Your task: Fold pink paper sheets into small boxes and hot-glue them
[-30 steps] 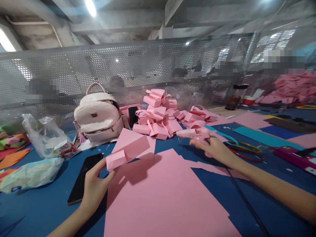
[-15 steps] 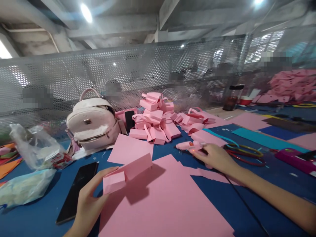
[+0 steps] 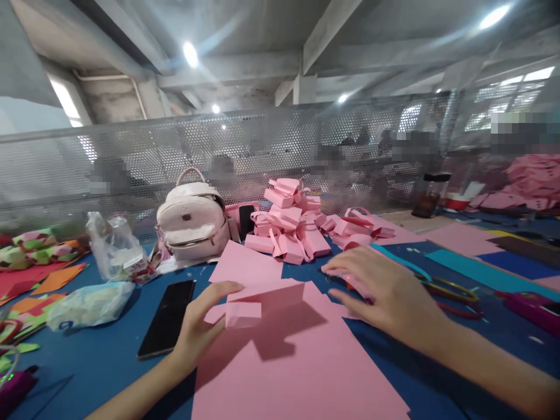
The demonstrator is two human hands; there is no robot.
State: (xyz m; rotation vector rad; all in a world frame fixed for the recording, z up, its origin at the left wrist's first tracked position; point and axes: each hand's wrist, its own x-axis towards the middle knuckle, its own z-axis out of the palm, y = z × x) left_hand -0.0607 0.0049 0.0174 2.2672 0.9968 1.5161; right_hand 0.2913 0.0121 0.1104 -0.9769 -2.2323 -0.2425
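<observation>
A folded pink paper piece (image 3: pixel 273 300) is pinched at its left end between the thumb and fingers of my left hand (image 3: pixel 205 318). It is held just above large pink sheets (image 3: pixel 301 367) and casts a shadow on them. My right hand (image 3: pixel 389 291) is over the table to the right, fingers apart and holding nothing. Beneath it lies a pink glue gun (image 3: pixel 361 287), mostly hidden by the hand. Another pink sheet (image 3: pixel 247 263) lies behind the folded piece.
A black phone (image 3: pixel 168 318) lies left of my left hand. Behind stand a pale backpack (image 3: pixel 192 221) and a heap of pink paper boxes (image 3: pixel 291 224). Plastic bags (image 3: pixel 90 306) are at the left. Coloured strips, yellow and red loops (image 3: pixel 455 291) and a magenta device (image 3: pixel 531 309) lie right.
My right hand has let go of the glue gun, leaving it on the table, and pulled back slightly. The left hand still holds the folded paper. The view has shifted left and up.
</observation>
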